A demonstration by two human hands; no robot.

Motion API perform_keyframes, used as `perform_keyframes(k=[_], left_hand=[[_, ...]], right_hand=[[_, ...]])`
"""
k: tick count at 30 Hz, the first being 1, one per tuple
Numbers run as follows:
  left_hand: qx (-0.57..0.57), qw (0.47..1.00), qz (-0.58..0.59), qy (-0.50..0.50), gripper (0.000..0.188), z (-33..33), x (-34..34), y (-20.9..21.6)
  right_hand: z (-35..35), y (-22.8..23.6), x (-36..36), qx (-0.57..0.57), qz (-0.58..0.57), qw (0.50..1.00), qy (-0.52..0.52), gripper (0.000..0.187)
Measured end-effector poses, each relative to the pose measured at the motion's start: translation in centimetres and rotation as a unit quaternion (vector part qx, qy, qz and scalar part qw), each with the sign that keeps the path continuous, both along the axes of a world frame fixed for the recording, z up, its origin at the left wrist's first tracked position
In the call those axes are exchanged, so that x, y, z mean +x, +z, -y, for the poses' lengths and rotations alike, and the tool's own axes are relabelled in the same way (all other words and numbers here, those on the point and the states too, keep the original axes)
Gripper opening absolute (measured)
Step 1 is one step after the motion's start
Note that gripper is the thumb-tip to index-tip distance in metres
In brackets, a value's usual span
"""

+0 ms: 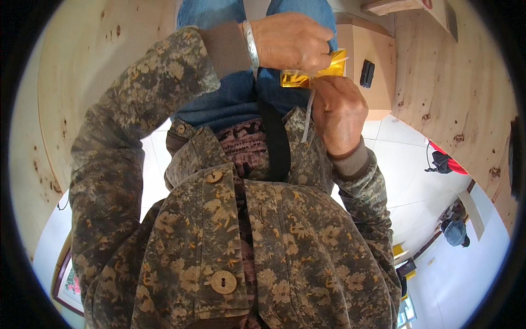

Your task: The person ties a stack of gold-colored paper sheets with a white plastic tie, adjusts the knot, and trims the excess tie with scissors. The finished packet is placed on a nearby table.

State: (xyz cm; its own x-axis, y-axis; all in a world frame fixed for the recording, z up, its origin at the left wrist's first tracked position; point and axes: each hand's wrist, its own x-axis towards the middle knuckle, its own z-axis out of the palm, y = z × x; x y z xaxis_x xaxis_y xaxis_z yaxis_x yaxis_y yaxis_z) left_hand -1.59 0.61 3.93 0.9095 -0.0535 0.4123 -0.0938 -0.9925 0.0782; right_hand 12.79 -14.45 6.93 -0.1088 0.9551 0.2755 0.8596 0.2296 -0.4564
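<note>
My left hand (290, 41), a silver bangle on its wrist, pinches the top edge of a small shiny gold packet (312, 74) in clear wrap. My right hand (339, 112) grips the same packet from below, and a thin clear strip (308, 118) hangs down from it. Both hands are held close together in front of my chest, above my blue jeans (230, 104) and flowered jacket (257, 236).
A light wooden box (372, 66) with a small black object (367, 74) on it stands just right of the hands. Plywood surfaces (455, 82) curve around both sides. A white tiled floor (411, 181) lies at the right, with a red and black thing (445, 162) on it.
</note>
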Motion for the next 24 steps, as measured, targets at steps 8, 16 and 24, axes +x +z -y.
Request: perform_keyframes(k=[8, 16, 24], left_hand=[[-0.125, 0.96, 0.055, 0.244, 0.012, 4.2, -0.6, 0.2], [-0.365, 0.847, 0.121, 0.367, 0.008, 8.6, -0.3, -0.5], [-0.352, 0.859, 0.117, 0.354, 0.008, 9.2, -0.6, -1.2]], right_hand=[[0.0, 0.1, 0.6, -0.037, -0.035, 0.998, -0.022, 0.011], [-0.7, 0.1, 1.6, -0.093, -0.151, 0.982, -0.061, 0.008], [-1.8, -0.5, 2.9, -0.181, -0.235, 0.952, -0.072, 0.008]])
